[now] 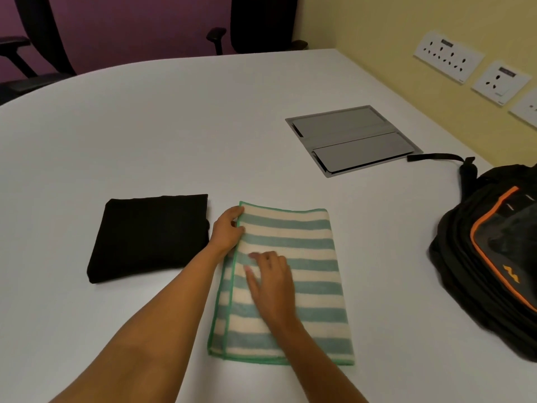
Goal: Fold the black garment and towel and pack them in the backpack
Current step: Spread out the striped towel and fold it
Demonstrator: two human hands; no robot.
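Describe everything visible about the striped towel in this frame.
The towel looks like soft terry cloth, with cream and blue-green stripes and a green stitched border. It lies flat on the white table, folded lengthwise; along its left side a lower layer's edge shows, not quite lined up with the top one. The left hand grips that edge near the far corner, and the right hand presses flat on its middle. It sits between the folded black garment and the backpack, touching neither.
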